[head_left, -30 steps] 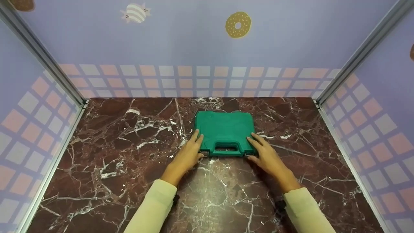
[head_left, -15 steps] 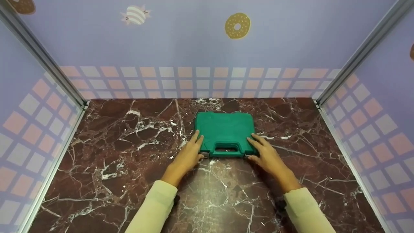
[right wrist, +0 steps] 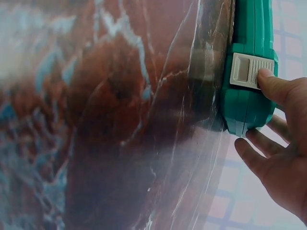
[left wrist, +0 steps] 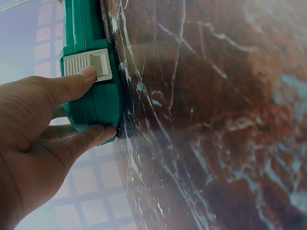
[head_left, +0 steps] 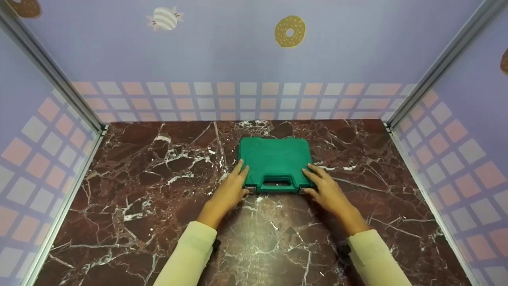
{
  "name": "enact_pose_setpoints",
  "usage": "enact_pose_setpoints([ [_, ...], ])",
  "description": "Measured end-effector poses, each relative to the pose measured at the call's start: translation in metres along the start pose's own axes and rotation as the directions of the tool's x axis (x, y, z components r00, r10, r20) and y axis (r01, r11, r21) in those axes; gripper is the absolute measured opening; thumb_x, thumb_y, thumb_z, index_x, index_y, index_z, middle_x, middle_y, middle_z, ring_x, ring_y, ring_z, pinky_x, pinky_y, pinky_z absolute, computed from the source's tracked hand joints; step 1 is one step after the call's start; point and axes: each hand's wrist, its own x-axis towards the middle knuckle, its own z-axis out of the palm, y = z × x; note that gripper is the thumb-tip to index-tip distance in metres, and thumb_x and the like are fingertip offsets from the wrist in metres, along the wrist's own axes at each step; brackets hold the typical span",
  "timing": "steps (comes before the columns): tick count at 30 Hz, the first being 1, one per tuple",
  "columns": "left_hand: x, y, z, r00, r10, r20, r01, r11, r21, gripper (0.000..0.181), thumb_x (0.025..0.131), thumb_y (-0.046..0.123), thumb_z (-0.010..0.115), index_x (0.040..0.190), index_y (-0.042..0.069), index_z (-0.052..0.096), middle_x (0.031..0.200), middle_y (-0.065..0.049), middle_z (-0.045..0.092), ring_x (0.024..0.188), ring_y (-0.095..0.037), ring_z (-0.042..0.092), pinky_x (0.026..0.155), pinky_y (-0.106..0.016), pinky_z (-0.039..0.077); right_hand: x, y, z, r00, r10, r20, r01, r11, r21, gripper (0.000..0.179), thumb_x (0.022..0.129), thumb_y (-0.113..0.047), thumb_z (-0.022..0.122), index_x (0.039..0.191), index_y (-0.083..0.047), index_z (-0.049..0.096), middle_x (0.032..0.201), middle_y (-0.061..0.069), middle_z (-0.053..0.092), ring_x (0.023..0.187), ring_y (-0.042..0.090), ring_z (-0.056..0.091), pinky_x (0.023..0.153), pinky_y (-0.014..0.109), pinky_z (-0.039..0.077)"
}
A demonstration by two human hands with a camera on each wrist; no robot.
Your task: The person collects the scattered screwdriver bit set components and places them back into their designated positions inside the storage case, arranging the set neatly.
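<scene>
A green plastic carrying case lies flat on the marbled tabletop, its handle side facing me. My left hand holds the front left corner. In the left wrist view its thumb presses a grey latch while the other fingers lie round the case's side. The front right corner is held by my right hand. Its thumb rests on the other grey latch in the right wrist view, with the fingers against and beside the end wall. Both latches look flush with the case, and the lid is closed.
The dark red marbled tabletop spreads around the case. Behind it rises a lilac wall with a checked band and a doughnut picture. Similar panels stand at left and right, joined by grey metal posts.
</scene>
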Motion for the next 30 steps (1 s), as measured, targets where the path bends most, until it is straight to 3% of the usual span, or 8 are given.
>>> enact_pose_setpoints([
  [12, 0.0015, 0.0006, 0.0002, 1.0, -0.018, 0.006, 0.018, 1.0, -0.003, 0.077, 0.086, 0.005, 0.082, 0.153, -0.003, 0.044, 0.167, -0.025, 0.027, 0.136, -0.045, 0.053, 0.107, -0.047, 0.052, -0.0001, -0.0027, 0.0021, 1.0, -0.003, -0.017, 0.003, 1.0, -0.007, 0.065, 0.091, -0.02, 0.079, 0.15, -0.007, 0.053, 0.157, 0.02, 0.045, 0.14, 0.043, 0.049, 0.108, 0.059, 0.048],
  [20, 0.0003, 0.004, -0.0016, 0.999, -0.037, 0.024, 0.036, 0.998, 0.049, 0.077, 0.087, 0.004, 0.081, 0.153, -0.004, 0.043, 0.166, -0.026, 0.027, 0.135, -0.043, 0.055, 0.105, -0.045, 0.054, 0.0012, -0.0053, 0.0034, 1.0, -0.001, 0.002, 0.001, 1.0, -0.012, 0.066, 0.091, -0.021, 0.079, 0.15, -0.007, 0.053, 0.157, 0.02, 0.045, 0.14, 0.043, 0.049, 0.107, 0.058, 0.048],
  [30, 0.0004, 0.0062, 0.0036, 1.0, -0.001, -0.029, 0.003, 0.999, 0.05, 0.077, 0.087, 0.003, 0.081, 0.153, -0.007, 0.042, 0.165, -0.028, 0.027, 0.125, -0.047, 0.061, 0.103, -0.049, 0.054, -0.0005, -0.0094, 0.0029, 0.999, 0.021, -0.026, -0.022, 0.999, -0.049, 0.066, 0.091, -0.018, 0.08, 0.15, -0.006, 0.053, 0.157, 0.02, 0.045, 0.138, 0.043, 0.051, 0.106, 0.058, 0.049],
])
